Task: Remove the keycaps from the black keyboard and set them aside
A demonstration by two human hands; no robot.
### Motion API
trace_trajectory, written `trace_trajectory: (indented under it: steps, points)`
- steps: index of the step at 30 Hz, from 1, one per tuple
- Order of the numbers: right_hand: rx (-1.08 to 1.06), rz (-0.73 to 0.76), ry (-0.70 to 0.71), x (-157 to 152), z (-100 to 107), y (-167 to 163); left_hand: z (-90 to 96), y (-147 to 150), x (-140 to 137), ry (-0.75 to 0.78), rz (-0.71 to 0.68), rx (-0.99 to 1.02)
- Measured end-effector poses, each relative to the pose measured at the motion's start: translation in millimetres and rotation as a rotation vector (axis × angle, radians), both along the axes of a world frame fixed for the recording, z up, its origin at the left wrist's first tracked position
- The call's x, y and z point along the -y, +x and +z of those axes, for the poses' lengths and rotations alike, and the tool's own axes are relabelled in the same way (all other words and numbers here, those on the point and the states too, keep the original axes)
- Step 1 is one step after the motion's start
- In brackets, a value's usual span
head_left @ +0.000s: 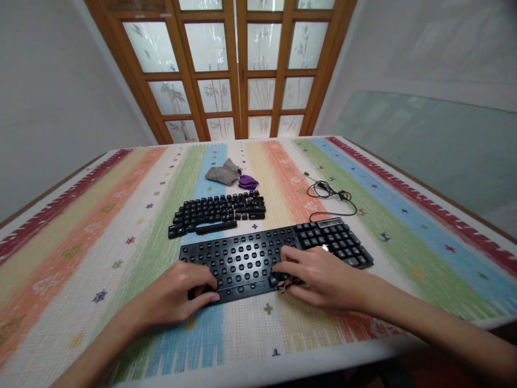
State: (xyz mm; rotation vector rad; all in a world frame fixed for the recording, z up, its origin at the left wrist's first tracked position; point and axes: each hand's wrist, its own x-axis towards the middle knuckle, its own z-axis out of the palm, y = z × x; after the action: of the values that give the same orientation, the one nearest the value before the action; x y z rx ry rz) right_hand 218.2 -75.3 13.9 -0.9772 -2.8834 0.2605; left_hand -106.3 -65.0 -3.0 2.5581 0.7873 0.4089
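Note:
A black keyboard (238, 258) lies in front of me, most of its left and middle part bare of keycaps, with rows of small key stems showing. Keycaps (341, 240) still cover its right end. My left hand (188, 288) grips the lower left corner, thumb along the front edge and fingers curled. My right hand (307, 272) is bent over the keyboard right of the middle, fingers closed around a small brown thing (287, 284) whose kind I cannot make out. Beside those fingertips sits a black keycap (274, 279); the hand covers other keys there.
Loose black keycaps (214, 210) lie in rows behind the keyboard, with a long space bar (216, 227) in front. Farther back are a grey cloth (223, 173) and a purple cloth (247, 182). The keyboard's cable (333, 192) coils at the right on the striped tablecloth (137, 237).

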Motion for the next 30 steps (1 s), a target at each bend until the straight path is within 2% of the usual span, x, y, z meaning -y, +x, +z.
trace_trajectory:
  steps: [6, 10, 14, 18, 21, 26, 30]
  points:
    - [0.083, 0.066, 0.054, -0.3, -2.9, -9.0, 9.5, 17.2, 3.2, 0.073, 0.016, -0.046]
    - [-0.076, 0.038, 0.020, -1.6, 6.1, -8.8, 12.0, 41.0, 4.0, 0.110, -0.011, -0.064]
    - [-0.301, -0.057, -0.048, -3.7, 20.1, -5.2, 10.4, 63.1, -1.4, 0.122, -0.053, -0.068]
    - [-0.364, -0.167, -0.084, -5.6, 26.6, -2.0, 11.1, 79.2, -7.9, 0.150, -0.043, -0.076]
    - [-0.402, -0.224, -0.149, -6.3, 25.2, 0.2, 13.7, 87.6, -9.8, 0.157, -0.048, -0.079]
    - [-0.538, -0.278, -0.343, -4.5, 18.8, -0.3, 14.4, 98.9, -5.8, 0.174, -0.012, -0.054]
    - [-0.619, -0.317, -0.412, -2.2, 13.9, -4.9, 8.6, 109.8, -0.3, 0.263, 0.035, 0.010]
